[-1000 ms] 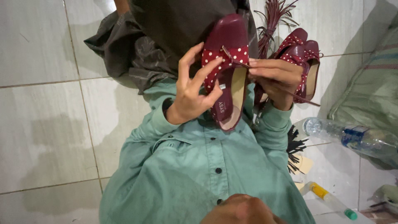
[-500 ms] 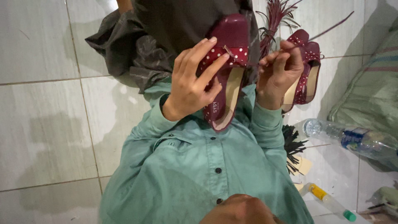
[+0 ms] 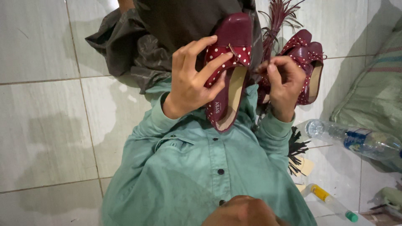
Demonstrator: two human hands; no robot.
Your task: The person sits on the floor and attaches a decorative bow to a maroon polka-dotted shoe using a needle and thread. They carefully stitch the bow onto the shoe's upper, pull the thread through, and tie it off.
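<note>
We are gripping a maroon shoe (image 3: 228, 71) in our left hand (image 3: 192, 79), fingers curled around its dotted bow (image 3: 226, 56). Our right hand (image 3: 284, 81) is pinching closed beside it, near the second shoe (image 3: 307, 58) on the tiled floor (image 3: 46, 125).

Likely a home floor used for handwork: pale glazed floor tiles (image 3: 50, 125), a woven sack (image 3: 372, 92), a plastic water bottle (image 3: 351, 140) and a glue tube (image 3: 331, 203) lying about

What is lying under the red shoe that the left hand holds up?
Under the red shoe held by the left hand lie a green shirt and dark cloth. What sits directly behind the sole is covered.
</note>
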